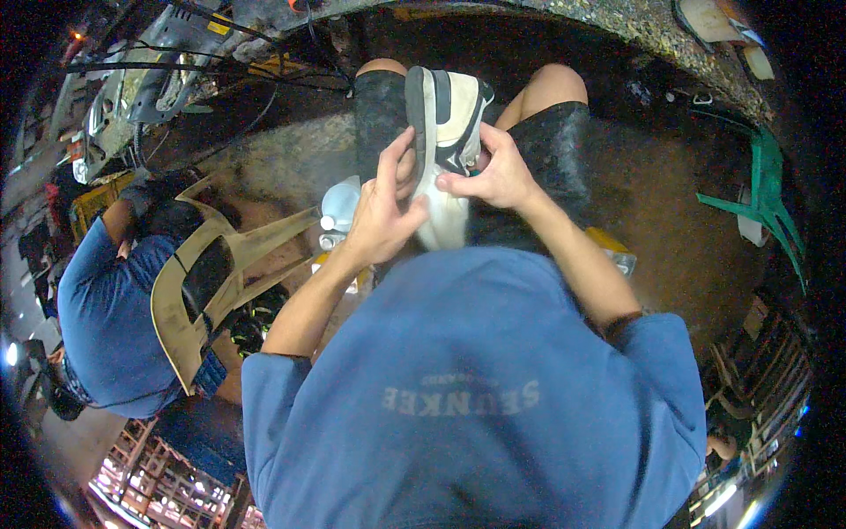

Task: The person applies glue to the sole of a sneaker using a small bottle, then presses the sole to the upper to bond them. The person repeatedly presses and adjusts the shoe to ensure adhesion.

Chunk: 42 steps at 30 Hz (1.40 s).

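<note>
A white and cream sneaker point(454, 110) with dark panels is held up between my knees, its grey sole turned to the left. My left hand point(385, 207) grips it from the sole side, thumb pointing inward near the lower end. On the opposite side my right hand point(502, 175) holds the upper, thumb pressed on its surface and the other fingers partly hidden at the opening. Below my thumbs a whitish area is blurred; I cannot tell whether it is the toe or a cloth.
Beside my left forearm stands a pale translucent bottle point(340, 207). A yellow box point(608, 242) lies past my right forearm. At left, a person in blue point(115, 326) sits on a beige plastic chair point(176, 309). Green chair legs point(765, 189) are at far right, and a rough ledge point(617, 35) curves ahead.
</note>
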### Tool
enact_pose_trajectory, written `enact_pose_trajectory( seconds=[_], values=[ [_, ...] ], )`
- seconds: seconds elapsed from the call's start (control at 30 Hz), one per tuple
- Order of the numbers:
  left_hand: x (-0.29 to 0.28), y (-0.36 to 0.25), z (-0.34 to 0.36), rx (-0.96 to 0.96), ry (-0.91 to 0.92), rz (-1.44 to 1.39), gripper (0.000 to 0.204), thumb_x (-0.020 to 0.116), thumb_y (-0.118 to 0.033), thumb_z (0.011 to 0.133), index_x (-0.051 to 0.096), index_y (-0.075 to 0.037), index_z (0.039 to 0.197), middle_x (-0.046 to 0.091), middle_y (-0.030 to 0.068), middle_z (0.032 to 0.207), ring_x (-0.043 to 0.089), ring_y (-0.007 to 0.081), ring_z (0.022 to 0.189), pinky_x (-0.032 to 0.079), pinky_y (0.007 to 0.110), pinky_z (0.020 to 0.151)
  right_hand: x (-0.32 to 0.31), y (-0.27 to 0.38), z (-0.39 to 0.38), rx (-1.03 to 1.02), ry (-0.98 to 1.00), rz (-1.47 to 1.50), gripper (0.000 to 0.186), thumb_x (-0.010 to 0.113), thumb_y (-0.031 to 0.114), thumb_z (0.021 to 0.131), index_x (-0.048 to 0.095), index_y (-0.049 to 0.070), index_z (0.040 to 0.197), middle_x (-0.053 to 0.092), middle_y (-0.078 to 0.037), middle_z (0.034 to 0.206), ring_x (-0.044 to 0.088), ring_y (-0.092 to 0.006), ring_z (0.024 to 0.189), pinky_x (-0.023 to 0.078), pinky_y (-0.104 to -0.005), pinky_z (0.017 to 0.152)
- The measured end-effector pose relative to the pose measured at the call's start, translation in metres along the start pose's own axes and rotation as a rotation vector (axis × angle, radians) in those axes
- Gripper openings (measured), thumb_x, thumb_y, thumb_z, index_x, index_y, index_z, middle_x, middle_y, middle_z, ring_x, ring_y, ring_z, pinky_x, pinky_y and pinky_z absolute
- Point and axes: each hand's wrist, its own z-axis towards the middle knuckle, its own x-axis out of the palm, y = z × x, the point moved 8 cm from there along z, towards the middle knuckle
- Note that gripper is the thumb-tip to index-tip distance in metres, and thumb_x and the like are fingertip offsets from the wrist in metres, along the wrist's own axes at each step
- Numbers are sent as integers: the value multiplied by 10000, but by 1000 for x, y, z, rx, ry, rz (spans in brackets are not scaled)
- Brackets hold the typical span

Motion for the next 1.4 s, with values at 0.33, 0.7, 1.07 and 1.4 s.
enact_pose_trajectory(
  seconds=[0.33, 0.7, 1.07, 1.4],
  values=[
    [-5, 0, 4, -23, 57, 99, 935, 599, -24, 876, 174, -90, 1706, 557, 360, 1545, 607, 433, 1406, 489, 440, 1149, 0, -6, 5, 30, 72, 85, 669, 937, 75, 798, 623, -28, 1380, 724, -54, 1260, 680, -129, 1128, 563, -321, 1017],
    [-18, -39, 18, -62, -114, 31, 1100, 927, -290, 838, 270, -52, 1688, 539, 312, 1544, 690, 408, 1247, 591, 511, 1041, 7, 42, -16, -117, -155, -239, 631, 932, 212, 769, 682, 24, 1317, 770, -107, 1188, 724, -175, 1081, 587, -381, 982],
    [-18, -39, 23, -19, -55, 109, 879, 778, -98, 927, 293, 25, 1650, 639, 368, 1422, 748, 376, 1190, 652, 427, 961, 8, 37, -17, -101, -115, -252, 550, 912, 197, 742, 731, 11, 1227, 796, -91, 1078, 730, -143, 954, 601, -346, 890],
    [-22, -32, 10, 61, -155, 273, 788, 690, -73, 948, 263, 50, 1599, 751, 298, 1273, 793, 365, 1058, 633, 440, 877, 9, 14, -8, -56, 42, -171, 559, 890, 100, 774, 700, -22, 1285, 749, -43, 1141, 672, -98, 1024, 565, -292, 926]
  ],
)
